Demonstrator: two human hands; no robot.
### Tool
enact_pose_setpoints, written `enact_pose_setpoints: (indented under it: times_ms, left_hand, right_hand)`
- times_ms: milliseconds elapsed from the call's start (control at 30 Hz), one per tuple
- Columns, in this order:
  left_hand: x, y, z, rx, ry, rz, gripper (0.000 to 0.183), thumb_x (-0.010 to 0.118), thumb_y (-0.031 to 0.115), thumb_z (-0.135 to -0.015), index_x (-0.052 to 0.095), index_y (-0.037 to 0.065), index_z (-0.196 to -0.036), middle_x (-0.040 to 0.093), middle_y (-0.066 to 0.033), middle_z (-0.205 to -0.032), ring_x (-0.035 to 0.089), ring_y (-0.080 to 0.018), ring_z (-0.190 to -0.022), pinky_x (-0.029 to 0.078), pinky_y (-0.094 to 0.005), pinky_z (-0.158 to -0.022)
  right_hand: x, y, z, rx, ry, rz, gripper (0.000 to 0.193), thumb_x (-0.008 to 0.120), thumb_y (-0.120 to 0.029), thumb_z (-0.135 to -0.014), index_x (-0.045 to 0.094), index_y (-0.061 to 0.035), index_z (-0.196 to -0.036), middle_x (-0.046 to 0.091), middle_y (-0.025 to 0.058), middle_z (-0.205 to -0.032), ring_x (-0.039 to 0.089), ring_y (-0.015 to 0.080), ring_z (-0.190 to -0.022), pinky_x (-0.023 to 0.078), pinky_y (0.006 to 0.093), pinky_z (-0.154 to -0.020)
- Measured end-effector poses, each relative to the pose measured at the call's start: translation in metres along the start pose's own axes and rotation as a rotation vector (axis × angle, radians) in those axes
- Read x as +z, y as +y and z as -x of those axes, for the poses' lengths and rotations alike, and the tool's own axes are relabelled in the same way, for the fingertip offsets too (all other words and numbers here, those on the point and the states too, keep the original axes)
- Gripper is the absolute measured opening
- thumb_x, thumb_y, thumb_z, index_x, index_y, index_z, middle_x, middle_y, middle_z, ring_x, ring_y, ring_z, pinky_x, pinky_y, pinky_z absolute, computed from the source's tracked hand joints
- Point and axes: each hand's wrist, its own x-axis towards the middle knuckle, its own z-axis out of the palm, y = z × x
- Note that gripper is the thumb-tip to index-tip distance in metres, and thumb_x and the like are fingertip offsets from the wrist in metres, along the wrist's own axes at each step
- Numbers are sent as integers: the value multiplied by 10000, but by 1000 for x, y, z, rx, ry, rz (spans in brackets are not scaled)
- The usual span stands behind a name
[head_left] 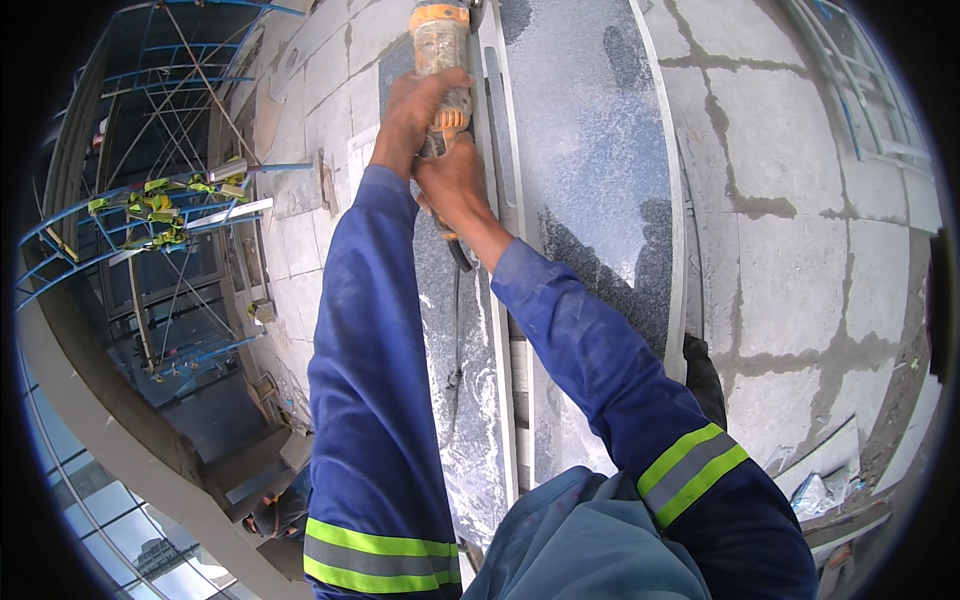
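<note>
A dusty orange-and-grey angle grinder [442,50] points away from me at the top of the view; its front end is cut off by the picture's edge. My left hand [408,112] wraps around its body from the left. Closer to me, my right hand [455,185] is closed around its rear end. From there a dark power cord [457,330] with a knot runs back toward me over a speckled grey stone slab [445,300]. The tool is above this slab's right edge; whether it touches the stone cannot be seen.
A second stone slab [590,130], coated in pale dust, lies to the right across a narrow gap. Paving with mortar joints [780,150] spreads beyond it. Blue scaffolding [180,50] with yellow-green straps [160,205] stands left. A plastic bag [815,495] lies lower right.
</note>
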Motion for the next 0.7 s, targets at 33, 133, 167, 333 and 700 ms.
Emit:
enact_pose_setpoints:
  times_ms: [33, 133, 167, 333, 700]
  left_hand:
    - [0, 0, 1, 4, -1, -9, 627, 954, 341, -774, 814, -96, -1200, 820, -188, -1021, 800, -286, -793, 639, -431, -726]
    - [3, 3, 3, 6, -7, -31, 626, 948, 343, -777, 814, -100, -1199, 820, -189, -1013, 800, -293, -792, 638, -434, -731]
    - [1, 4, 4, -3, -7, -37, 628, 947, 343, -778, 814, -101, -1201, 820, -189, -1011, 800, -295, -793, 638, -434, -732]
    - [2, 5, 7, -19, -1, -40, 632, 942, 340, -784, 809, -105, -1214, 822, -194, -1021, 801, -298, -797, 636, -439, -731]
    - [1, 4, -4, -66, 22, -50, 689, 956, 350, -769, 798, -117, -1250, 815, -219, -1060, 802, -320, -812, 638, -453, -733]
  right_hand:
    - [0, 1, 0, 5, -5, 2, 558, 851, -101, -913, 543, 157, -1300, 805, 282, -984, 834, 337, -696, 661, 429, -575]
    - [-1, 4, -2, -10, -10, -4, 561, 851, -101, -914, 540, 158, -1302, 802, 285, -993, 837, 344, -709, 662, 429, -574]
    - [0, 4, -1, -18, -13, -10, 562, 852, -100, -914, 539, 157, -1304, 801, 287, -997, 838, 347, -714, 662, 429, -574]
    - [0, 7, 0, -15, -24, -1, 571, 859, -103, -911, 541, 156, -1308, 796, 294, -1022, 841, 355, -726, 667, 433, -579]
    - [6, 9, -12, -48, 52, -8, 304, 844, -42, -934, 641, 86, -1119, 762, 169, -837, 716, 241, -532, 517, 398, -433]
